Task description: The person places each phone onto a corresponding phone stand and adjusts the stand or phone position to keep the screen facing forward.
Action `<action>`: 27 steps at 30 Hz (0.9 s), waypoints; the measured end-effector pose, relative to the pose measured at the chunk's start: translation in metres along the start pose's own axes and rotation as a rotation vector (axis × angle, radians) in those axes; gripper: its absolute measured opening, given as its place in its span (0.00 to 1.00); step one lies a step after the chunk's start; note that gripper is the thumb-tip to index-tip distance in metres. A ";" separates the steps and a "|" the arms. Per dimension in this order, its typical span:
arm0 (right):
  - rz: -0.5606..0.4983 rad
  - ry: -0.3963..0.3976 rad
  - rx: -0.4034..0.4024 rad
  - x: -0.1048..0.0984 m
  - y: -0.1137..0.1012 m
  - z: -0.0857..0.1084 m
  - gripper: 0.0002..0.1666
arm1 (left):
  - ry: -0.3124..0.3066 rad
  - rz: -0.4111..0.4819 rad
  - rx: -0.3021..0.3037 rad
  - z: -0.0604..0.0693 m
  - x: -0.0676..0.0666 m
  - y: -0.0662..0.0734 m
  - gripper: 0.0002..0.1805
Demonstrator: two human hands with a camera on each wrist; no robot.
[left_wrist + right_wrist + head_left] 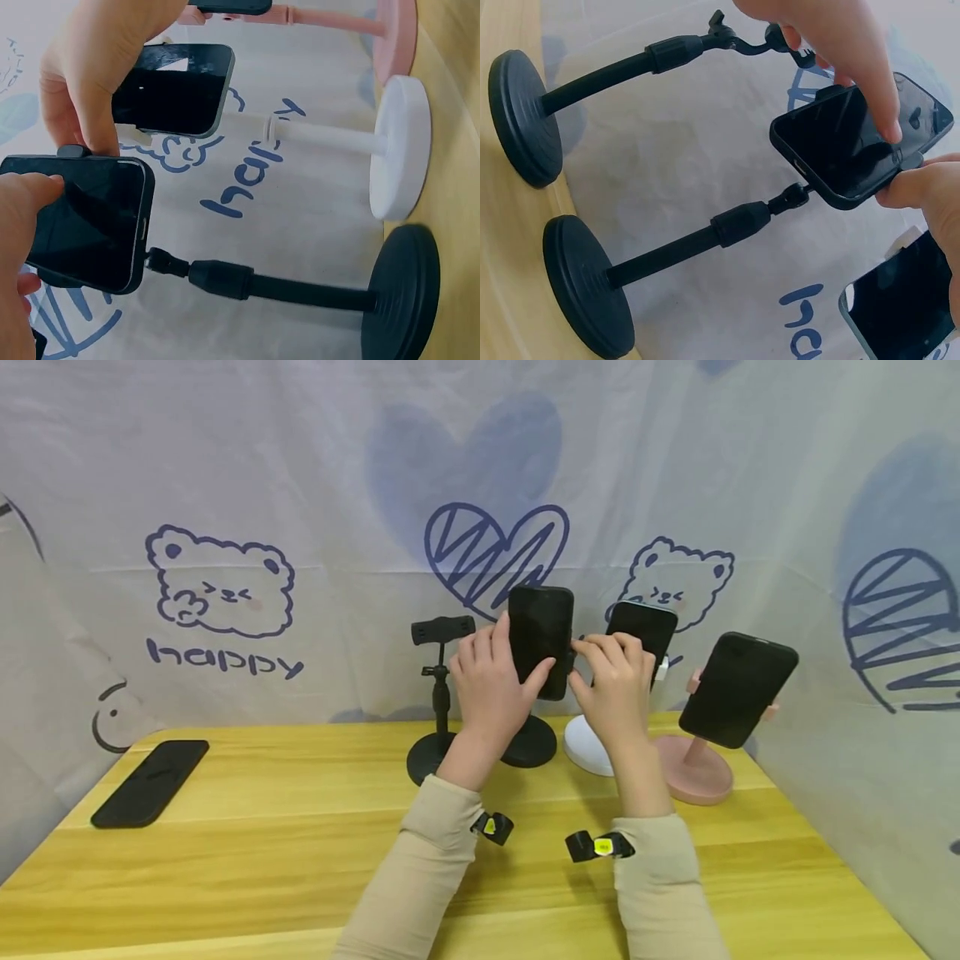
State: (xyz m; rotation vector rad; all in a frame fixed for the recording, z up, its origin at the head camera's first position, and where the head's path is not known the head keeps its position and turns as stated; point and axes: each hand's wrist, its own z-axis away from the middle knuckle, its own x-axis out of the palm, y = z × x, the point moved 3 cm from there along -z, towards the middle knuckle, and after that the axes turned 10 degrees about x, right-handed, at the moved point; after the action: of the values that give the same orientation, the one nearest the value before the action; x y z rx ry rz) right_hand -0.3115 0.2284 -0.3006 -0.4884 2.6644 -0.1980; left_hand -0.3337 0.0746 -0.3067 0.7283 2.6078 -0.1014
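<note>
A black phone (542, 639) sits upright in the clamp of a black stand (529, 743). My left hand (491, 681) holds its left side, thumb on the screen and other fingers partly hidden behind. At the opposite side, my right hand (615, 685) pinches the small black clamp (73, 151); the right wrist view shows the thumb against that clamp's edge. The stand's neck joint (789, 198) shows below the phone.
An empty-clamped black stand (441, 693) is on the left. To the right, a white stand (588, 747) and a pink stand (693, 768) each hold a phone. Another dark phone (150, 783) lies flat at the table's left. A printed cloth (337, 527) hangs behind.
</note>
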 end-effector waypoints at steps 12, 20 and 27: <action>-0.041 -0.034 -0.041 -0.008 0.002 -0.003 0.17 | -0.075 -0.055 0.111 0.005 -0.016 -0.011 0.39; -0.058 -0.018 -0.054 -0.016 0.004 -0.008 0.16 | -0.123 -0.048 0.199 0.013 -0.027 -0.018 0.36; -0.074 -0.020 -0.048 -0.020 0.001 -0.009 0.14 | -0.142 -0.015 0.284 0.023 -0.038 -0.022 0.34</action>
State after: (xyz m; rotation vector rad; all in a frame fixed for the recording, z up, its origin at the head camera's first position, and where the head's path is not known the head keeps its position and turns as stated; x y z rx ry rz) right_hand -0.2982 0.2371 -0.2853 -0.6022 2.6388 -0.1498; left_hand -0.3073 0.0337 -0.3123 0.7659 2.4890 -0.5169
